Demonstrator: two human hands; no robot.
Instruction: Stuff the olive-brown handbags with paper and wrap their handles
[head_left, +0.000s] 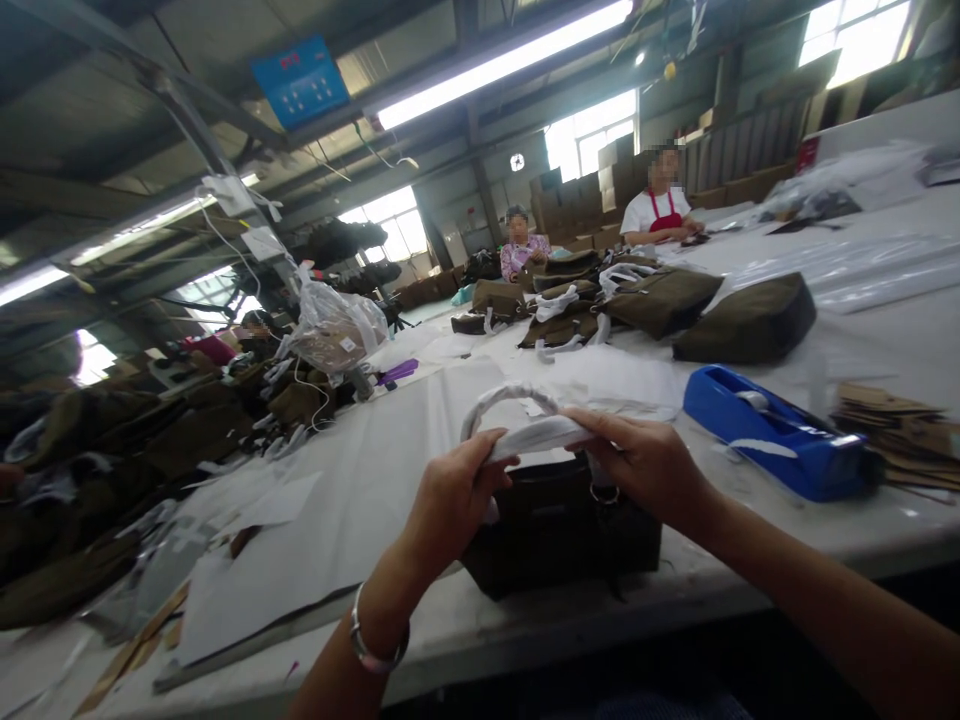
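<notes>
A dark olive-brown handbag [562, 535] stands upright at the table's front edge. Its two handles are wrapped in white paper; the near handle [540, 436] is pinched between both hands, while the far handle [510, 392] arches up behind it. My left hand [457, 495] closes on the near handle's left part, a bracelet on that wrist. My right hand [649, 465] grips the same handle at its right end, above a metal ring on the bag. The palms and some fingertips are hidden.
Right of the bag lie a blue tape dispenser [772, 430] and a stack of brown cardboard pieces [896, 435]. More olive bags [750, 320] lie farther back, near two people. White sheets [277, 560] cover the left, beside a heap of bags [150, 430].
</notes>
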